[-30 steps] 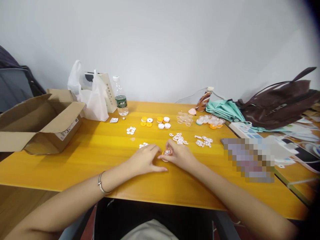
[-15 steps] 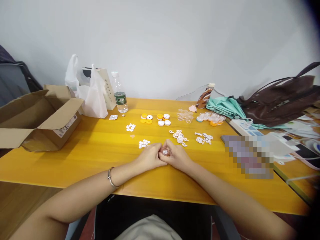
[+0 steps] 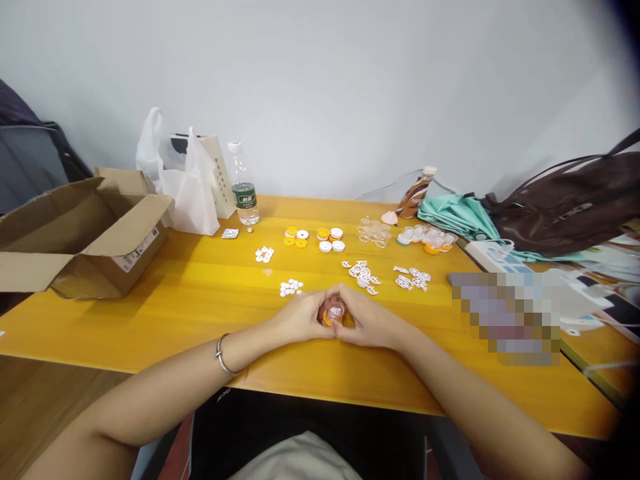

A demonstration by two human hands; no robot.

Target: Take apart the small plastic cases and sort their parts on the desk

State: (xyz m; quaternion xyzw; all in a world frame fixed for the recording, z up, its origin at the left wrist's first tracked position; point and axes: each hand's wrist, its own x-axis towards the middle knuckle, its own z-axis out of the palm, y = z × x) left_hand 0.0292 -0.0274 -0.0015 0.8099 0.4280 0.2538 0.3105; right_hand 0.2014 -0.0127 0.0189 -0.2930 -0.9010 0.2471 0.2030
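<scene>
A pale grey wall (image 3: 320,93) fills the back of the scene, and in front of it runs a yellow wooden counter (image 3: 215,310), busy from end to end! Front and centre, here's the action: a small round piece (image 3: 335,311), clear on top with orange at its side, sits between two bare hands near the counter's front edge. The left hand (image 3: 304,316) grips it from one side, the right hand (image 3: 363,318) from the other, fingers curled round it and thumbs meeting at the near side. A silver bangle (image 3: 220,357) rings the left wrist.

Just beyond the left hand, a cluster of white buttons (image 3: 291,287); farther back, more small white parts (image 3: 264,254). Straight ahead, yellow and white discs in two groups, one on the left (image 3: 296,237), one on the right (image 3: 331,240). Past the right hand, two scatterings of white openwork pieces, the nearer (image 3: 361,275) and the farther right (image 3: 413,278), with clear rings (image 3: 374,232) and clear-and-orange caps (image 3: 427,238) behind.

Out on the left flank, a cardboard box (image 3: 115,247), a white plastic bag (image 3: 193,203) and a water bottle (image 3: 245,197); over on the right, a brown bottle (image 3: 415,195), folded teal fabric (image 3: 456,215) and a dark brown bag (image 3: 565,210)!
</scene>
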